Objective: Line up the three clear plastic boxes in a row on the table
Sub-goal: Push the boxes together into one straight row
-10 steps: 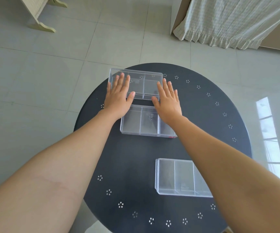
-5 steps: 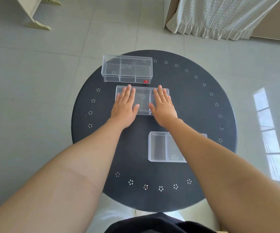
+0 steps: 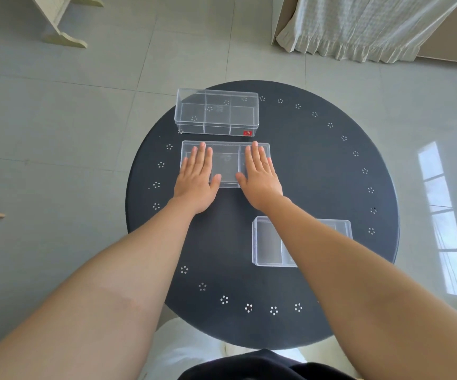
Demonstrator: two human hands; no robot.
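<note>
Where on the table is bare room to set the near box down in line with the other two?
Bare dark round table lies nearer than the middle clear plastic box, left of the near clear box. Crowded: far clear box, and both flat hands, left hand, right hand.

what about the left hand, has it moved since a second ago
Yes. The left hand has drawn back toward the person, from the far box at the table's far rim onto the middle box.

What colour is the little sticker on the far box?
Red sticker, on the far box, seen in the head view.
</note>
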